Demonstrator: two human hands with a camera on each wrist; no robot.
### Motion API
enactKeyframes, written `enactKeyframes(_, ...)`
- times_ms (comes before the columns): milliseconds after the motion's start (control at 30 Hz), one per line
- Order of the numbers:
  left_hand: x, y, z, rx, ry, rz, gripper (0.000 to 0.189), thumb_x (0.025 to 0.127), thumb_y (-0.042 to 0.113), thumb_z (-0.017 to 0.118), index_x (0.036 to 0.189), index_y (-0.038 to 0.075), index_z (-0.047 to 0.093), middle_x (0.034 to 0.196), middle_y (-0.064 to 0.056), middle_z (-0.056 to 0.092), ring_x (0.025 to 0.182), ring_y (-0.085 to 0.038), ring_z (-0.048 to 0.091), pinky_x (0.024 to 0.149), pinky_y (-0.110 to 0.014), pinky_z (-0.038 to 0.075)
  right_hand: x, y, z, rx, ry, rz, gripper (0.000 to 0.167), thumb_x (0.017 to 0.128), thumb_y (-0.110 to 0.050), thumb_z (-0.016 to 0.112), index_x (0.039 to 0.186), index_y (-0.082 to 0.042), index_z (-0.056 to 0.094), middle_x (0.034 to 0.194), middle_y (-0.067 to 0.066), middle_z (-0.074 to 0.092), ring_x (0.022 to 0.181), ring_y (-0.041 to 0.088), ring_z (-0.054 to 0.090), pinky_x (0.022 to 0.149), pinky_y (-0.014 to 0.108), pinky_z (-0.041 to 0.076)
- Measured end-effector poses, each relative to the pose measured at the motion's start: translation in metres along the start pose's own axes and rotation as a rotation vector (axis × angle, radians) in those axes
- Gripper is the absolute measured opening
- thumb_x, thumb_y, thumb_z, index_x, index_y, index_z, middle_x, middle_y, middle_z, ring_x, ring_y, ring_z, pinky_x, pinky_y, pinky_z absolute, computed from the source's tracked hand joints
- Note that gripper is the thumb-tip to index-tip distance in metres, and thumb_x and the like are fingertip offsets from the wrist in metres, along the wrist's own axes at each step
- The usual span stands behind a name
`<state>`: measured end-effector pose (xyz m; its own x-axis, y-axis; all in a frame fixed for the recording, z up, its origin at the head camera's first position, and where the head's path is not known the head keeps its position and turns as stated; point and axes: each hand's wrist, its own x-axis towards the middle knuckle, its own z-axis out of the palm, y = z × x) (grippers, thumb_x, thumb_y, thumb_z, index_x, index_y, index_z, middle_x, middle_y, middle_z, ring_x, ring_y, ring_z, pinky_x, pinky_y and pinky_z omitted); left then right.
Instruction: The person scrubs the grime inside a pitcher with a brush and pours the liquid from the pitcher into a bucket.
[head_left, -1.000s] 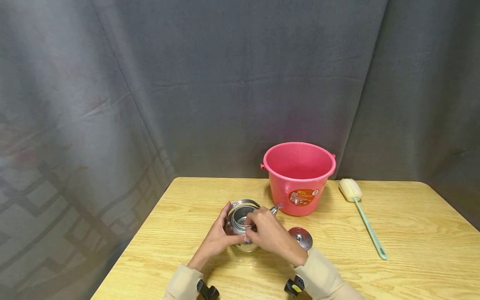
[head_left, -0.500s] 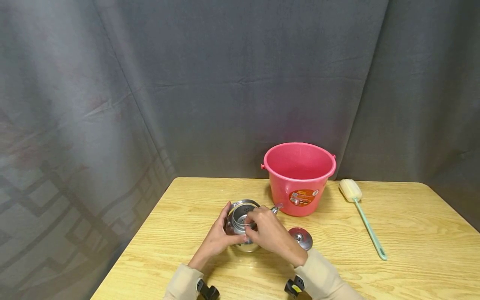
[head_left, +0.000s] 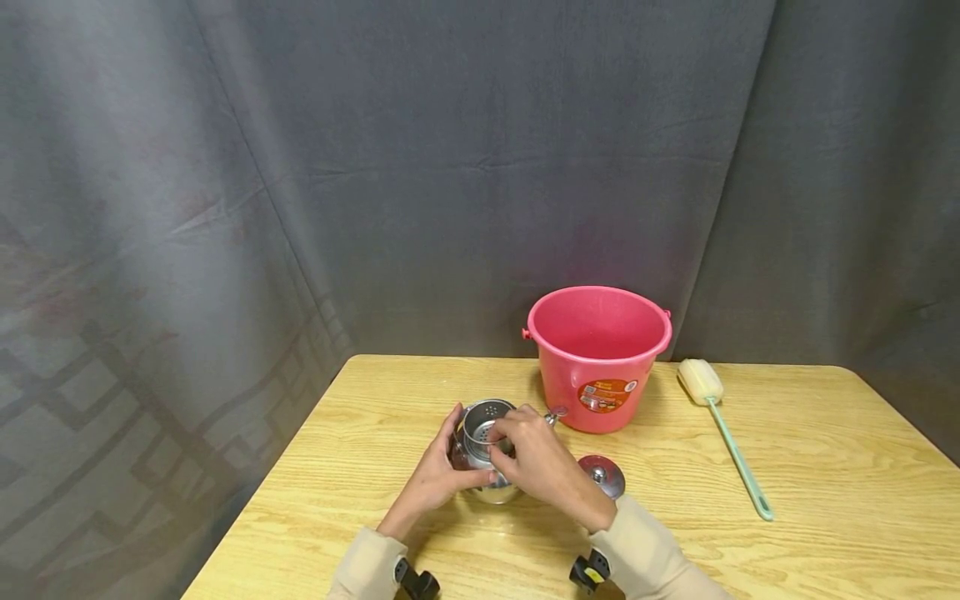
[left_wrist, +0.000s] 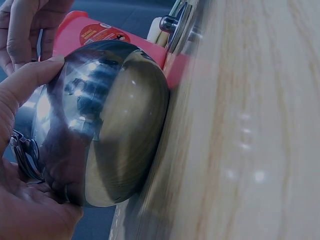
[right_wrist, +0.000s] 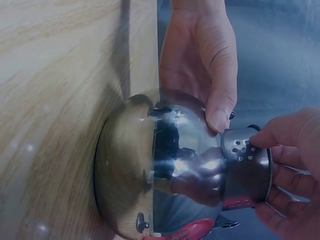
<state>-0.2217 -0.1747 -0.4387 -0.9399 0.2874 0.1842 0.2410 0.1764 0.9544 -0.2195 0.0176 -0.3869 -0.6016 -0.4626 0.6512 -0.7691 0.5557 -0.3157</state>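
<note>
A shiny metal teapot stands on the wooden table, its spout pointing right. My left hand grips its body from the left, thumb across the near side. My right hand pinches the rim of the perforated metal strainer, which stands partly up out of the teapot's mouth. In the right wrist view, rows of holes show on the strainer's wall above the neck. The lower part of the strainer is hidden inside the pot. A metal lid with a knob lies beside my right forearm.
Behind the teapot, to the right, stands a pink bucket with an orange label. A sponge brush with a long light green handle lies farther right. Grey curtains hang behind and left of the table.
My right hand has raised the strainer a little, so it stands higher out of the teapot's mouth than before. My left hand stays on the teapot.
</note>
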Motion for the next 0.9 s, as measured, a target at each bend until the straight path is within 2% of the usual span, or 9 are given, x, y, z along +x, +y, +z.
enactKeyframes(367,-0.0007,0.0012,-0.0001,-0.010,-0.007,-0.008,0.112,0.075,0.015,0.084,0.155,0.005,0.007,0.150,-0.021,0.031,0.130,-0.032,0.040,0.105,-0.040,0.035,0.0014,-0.0041,-0.0032,0.020,0.031,-0.032,0.007,0.075,-0.002,0.073,0.076,-0.008,0.070,0.074,-0.003,0.064,0.076,0.012,0.054,0.065,0.025,0.050)
enactKeyframes(900,-0.0011,-0.0003,0.0005,-0.019,0.006,-0.001,0.112,0.074,0.013,0.085,0.155,0.004,0.008,0.152,-0.021,0.028,0.133,-0.032,0.038,0.108,-0.042,0.032,-0.0006,-0.0029,-0.0079,0.021,0.089,-0.066,0.007,0.073,-0.006,0.076,0.078,-0.007,0.071,0.075,-0.002,0.065,0.078,0.014,0.057,0.066,0.026,0.051)
